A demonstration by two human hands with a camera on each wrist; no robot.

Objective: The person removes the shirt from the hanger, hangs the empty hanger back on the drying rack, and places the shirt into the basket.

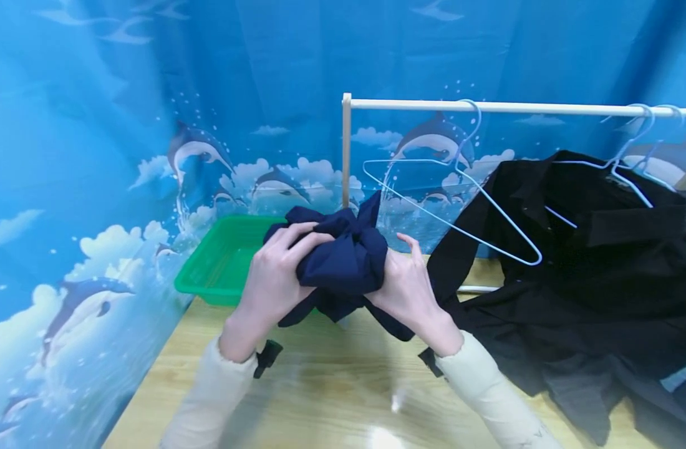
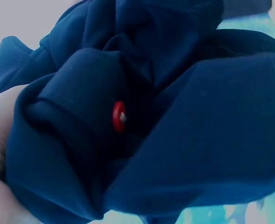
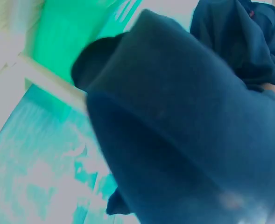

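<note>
A bunched dark navy garment (image 1: pixel 343 262) is held up above the table between both hands. My left hand (image 1: pixel 278 268) grips its left side, fingers over the top of the cloth. On the right side, my right hand (image 1: pixel 405 287) grips the fabric, with one finger sticking up away from it. In the left wrist view a red button (image 2: pixel 119 116) shows among the folds. Loose ends of the garment hang below the hands. Cloth (image 3: pixel 184 121) fills much of the right wrist view, its folds hiding most of the right fingers.
Behind the left hand stands a green basket (image 1: pixel 208 293) on the wooden table (image 1: pixel 332 399). A white rail (image 1: pixel 545 108) carries a bare light-blue hanger (image 1: pixel 497 206) and, farther right, a black shirt (image 1: pixel 601 268) on a hanger. A blue dolphin-print curtain (image 1: pixel 298 81) backs the table.
</note>
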